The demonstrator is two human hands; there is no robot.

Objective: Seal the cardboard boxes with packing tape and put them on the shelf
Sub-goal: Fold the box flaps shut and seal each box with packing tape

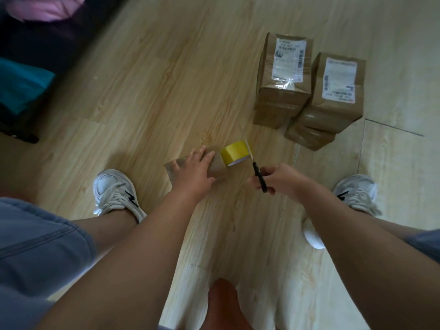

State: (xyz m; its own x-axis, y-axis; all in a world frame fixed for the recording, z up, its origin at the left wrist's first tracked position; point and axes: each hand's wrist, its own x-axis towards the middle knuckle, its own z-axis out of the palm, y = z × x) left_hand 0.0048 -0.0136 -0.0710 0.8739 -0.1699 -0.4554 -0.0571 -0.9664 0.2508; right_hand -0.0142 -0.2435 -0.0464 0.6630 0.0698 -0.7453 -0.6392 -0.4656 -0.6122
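Left hand (194, 167): fingers spread, pressing small cardboard box (215, 169), frame centre. Right hand (277, 178): gripping black-handled scissors (258, 172) beside yellow tape roll (235, 152).

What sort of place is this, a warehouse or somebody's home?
Probably a room in a home: a wood-look plank floor, a pink cloth and a teal cloth at some dark furniture, and only a few small cardboard parcels stacked on the floor.
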